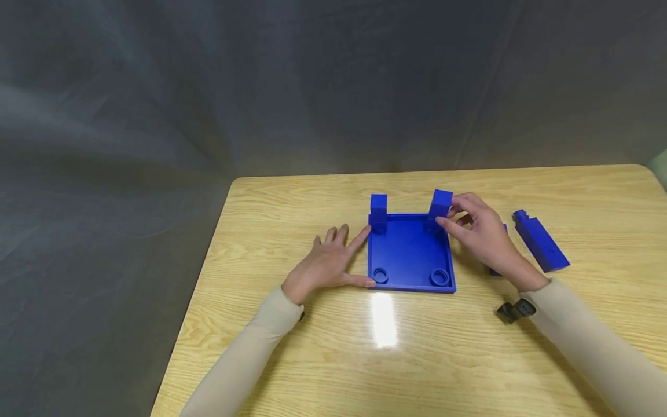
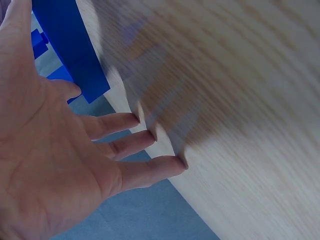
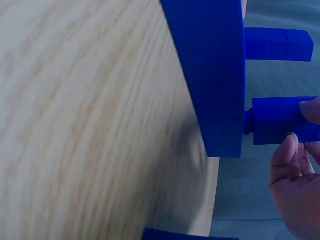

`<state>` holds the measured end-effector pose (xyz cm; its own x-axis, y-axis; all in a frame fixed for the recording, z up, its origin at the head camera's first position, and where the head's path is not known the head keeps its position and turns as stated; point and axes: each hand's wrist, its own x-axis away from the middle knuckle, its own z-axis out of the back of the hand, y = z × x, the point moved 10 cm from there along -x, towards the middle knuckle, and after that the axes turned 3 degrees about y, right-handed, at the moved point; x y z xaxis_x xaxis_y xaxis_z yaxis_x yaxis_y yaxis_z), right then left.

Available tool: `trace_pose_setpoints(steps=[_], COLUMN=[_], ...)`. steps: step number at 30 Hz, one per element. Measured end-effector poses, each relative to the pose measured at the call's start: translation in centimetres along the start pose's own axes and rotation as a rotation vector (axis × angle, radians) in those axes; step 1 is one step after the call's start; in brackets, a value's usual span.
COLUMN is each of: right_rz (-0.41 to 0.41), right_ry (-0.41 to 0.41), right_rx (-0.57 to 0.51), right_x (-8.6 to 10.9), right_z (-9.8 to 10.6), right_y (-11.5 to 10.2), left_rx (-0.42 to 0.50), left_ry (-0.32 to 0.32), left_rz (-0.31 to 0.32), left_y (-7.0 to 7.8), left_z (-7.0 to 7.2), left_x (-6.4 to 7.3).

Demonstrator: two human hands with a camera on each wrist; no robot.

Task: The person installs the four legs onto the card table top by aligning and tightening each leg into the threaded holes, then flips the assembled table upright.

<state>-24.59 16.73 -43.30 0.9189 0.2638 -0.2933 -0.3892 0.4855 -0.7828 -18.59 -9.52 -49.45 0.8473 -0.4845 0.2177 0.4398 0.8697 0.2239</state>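
Note:
A square blue tabletop [image 1: 409, 250] with a raised rim lies underside up, round threaded sockets at its near corners. My left hand [image 1: 327, 262] is spread along its left side, thumb at the near corner and index finger by the far one. At the far right corner my right hand [image 1: 484, 234] pinches a square blue table leg [image 1: 442, 201] between thumb and fingers. This leg leans slightly, and in the right wrist view part of its narrower threaded end shows between leg body and rim. A second leg [image 1: 378, 207] stands upright in the far left corner.
To the right, a loose blue leg [image 1: 543, 244] lies on the wooden table [image 1: 323, 359], its threaded end pointing away. Another blue piece [image 1: 494, 271] is mostly hidden behind my right hand and wrist. A dark grey curtain [image 1: 333, 87] hangs beyond the table's far edge.

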Motion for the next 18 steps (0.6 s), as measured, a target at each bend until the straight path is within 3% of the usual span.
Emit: trace_pose_setpoints(steps=[18], right_rz=[0.058], right_ry=[0.000], right_rx=[-0.026], right_x=[-0.13], right_z=[-0.69], right_y=[-0.47], left_rx=[-0.017], left_ry=[0.005], left_rz=[-0.003], left_y=[-0.06], left_z=[0.25], left_x=[0.14])
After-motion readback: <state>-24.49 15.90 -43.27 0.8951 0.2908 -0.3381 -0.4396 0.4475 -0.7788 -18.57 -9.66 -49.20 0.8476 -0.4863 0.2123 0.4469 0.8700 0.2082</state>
